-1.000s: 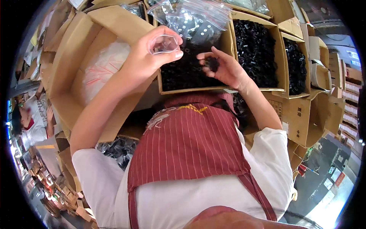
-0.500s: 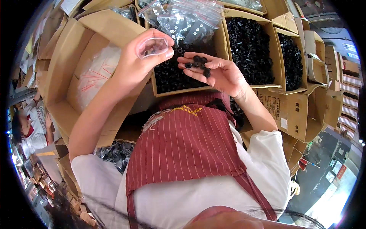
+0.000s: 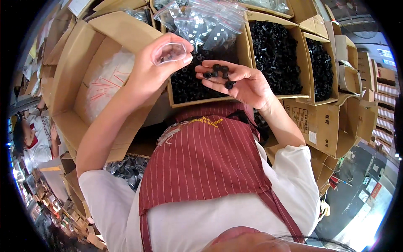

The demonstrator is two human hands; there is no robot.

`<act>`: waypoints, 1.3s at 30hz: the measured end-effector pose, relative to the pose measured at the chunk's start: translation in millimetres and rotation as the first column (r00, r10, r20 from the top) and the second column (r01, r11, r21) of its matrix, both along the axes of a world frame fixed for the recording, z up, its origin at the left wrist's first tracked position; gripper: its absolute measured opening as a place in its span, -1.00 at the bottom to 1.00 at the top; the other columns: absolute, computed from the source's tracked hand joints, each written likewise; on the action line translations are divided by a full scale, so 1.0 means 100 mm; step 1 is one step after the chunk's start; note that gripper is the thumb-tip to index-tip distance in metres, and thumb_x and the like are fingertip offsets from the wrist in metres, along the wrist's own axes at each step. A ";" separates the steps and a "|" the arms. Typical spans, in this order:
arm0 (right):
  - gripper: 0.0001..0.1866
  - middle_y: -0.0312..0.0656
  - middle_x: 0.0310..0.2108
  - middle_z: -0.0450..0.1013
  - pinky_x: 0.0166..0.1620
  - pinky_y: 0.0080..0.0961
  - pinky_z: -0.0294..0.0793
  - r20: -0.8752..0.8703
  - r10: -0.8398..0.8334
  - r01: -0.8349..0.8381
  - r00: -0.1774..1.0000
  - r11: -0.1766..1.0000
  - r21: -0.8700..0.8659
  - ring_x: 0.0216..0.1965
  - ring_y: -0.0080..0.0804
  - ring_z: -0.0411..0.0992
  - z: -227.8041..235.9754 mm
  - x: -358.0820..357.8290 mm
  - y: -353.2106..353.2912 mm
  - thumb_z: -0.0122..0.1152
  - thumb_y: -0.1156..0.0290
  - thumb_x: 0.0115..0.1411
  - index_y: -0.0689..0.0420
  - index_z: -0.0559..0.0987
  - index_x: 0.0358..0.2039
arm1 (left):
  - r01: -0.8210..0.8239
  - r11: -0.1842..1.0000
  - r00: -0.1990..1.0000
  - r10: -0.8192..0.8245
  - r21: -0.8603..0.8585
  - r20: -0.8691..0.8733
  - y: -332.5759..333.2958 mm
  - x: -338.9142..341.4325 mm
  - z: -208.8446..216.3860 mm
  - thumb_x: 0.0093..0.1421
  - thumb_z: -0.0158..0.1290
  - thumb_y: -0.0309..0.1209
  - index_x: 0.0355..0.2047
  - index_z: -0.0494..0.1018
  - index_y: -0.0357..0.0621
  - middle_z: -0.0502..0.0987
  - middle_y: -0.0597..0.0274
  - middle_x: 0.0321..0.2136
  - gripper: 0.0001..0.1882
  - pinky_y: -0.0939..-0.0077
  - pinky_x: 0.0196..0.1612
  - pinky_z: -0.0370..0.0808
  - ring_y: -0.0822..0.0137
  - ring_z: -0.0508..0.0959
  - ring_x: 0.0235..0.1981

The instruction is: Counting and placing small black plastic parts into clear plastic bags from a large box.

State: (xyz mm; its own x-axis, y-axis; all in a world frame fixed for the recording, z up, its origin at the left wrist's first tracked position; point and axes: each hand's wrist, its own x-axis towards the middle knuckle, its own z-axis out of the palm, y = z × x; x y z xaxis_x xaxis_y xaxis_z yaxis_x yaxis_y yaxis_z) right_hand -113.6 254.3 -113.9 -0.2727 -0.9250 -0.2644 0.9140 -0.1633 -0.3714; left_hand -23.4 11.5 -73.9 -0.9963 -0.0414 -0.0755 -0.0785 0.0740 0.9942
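My left hand (image 3: pixel 161 63) is closed round a small clear plastic bag (image 3: pixel 169 52), its mouth spread into a ring. Dark bits show faintly inside the bag. Just to the right, my right hand (image 3: pixel 247 84) is palm up with its fingers loosely curled. Several small round black parts (image 3: pixel 225 72) lie on its fingers and palm. Below both hands stands a cardboard box (image 3: pixel 205 102) holding many black parts (image 3: pixel 189 86). Filled clear zip bags (image 3: pixel 205 27) rest on that box's far side.
On the left, an open carton (image 3: pixel 67 80) contains clear bags with red edges (image 3: pixel 107 86). Boxes of black pieces (image 3: pixel 275 59) and black rings (image 3: pixel 321 69) adjoin on the right. Dark bagged parts (image 3: pixel 128 170) lie by my left elbow. Another person (image 3: pixel 40 138) is at far left.
The black parts have shifted slightly on my right hand's fingers. Both hands stay in nearly the same place, the left still holding the bag's mouth spread.
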 end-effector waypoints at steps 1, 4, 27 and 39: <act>-0.34 0.25 0.27 0.25 0.43 -0.27 0.20 -0.001 0.000 0.000 1.000 1.000 0.000 0.32 -0.01 0.26 0.01 0.01 -0.01 0.02 0.57 0.10 0.46 0.27 0.27 | -0.002 1.000 1.000 0.002 0.011 -0.009 0.00 0.00 0.00 0.24 0.20 -0.44 -0.13 0.50 -0.18 0.57 0.34 -0.20 -0.78 0.55 0.05 0.42 0.50 0.54 -0.11; -0.40 0.30 0.25 0.27 0.43 -0.19 0.21 -0.128 -0.026 0.039 0.991 0.995 0.093 0.33 0.05 0.25 0.03 0.04 -0.03 0.04 0.45 0.26 0.51 0.25 0.26 | 0.017 0.999 1.000 -0.017 -0.038 0.005 0.00 0.00 0.02 0.24 0.19 -0.44 -0.13 0.49 -0.18 0.56 0.33 -0.20 -0.79 0.54 0.06 0.41 0.49 0.54 -0.11; -0.63 0.08 0.02 0.50 -0.01 -0.39 0.67 -0.697 0.040 0.298 0.716 0.886 0.357 -0.08 -0.16 0.61 -0.25 -0.06 0.03 0.01 0.47 0.40 0.35 0.40 0.15 | 0.071 0.998 0.997 -0.071 -0.001 -0.008 0.00 0.01 -0.01 0.24 0.17 -0.51 -0.14 0.47 -0.19 0.54 0.29 -0.17 -0.81 0.48 0.07 0.47 0.39 0.57 -0.08; -0.62 0.16 0.13 0.43 0.00 -0.39 0.66 -0.577 -0.058 0.305 0.815 0.889 0.341 -0.04 -0.11 0.59 -0.22 -0.17 0.08 -0.06 0.45 0.42 0.38 0.38 0.17 | 0.071 0.997 0.997 -0.071 -0.011 -0.013 0.01 0.02 0.00 0.24 0.16 -0.51 -0.13 0.48 -0.19 0.55 0.27 -0.17 -0.81 0.48 0.07 0.47 0.38 0.58 -0.08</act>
State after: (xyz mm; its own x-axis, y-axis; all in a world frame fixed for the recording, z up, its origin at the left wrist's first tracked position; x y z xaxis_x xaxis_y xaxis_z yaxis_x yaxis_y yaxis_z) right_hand -130.5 262.1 -136.1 -0.6346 -0.6870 -0.3539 0.5114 -0.0300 -0.8588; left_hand -21.8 12.3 -73.7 -0.9977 0.0286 -0.0622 -0.0594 0.0896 0.9942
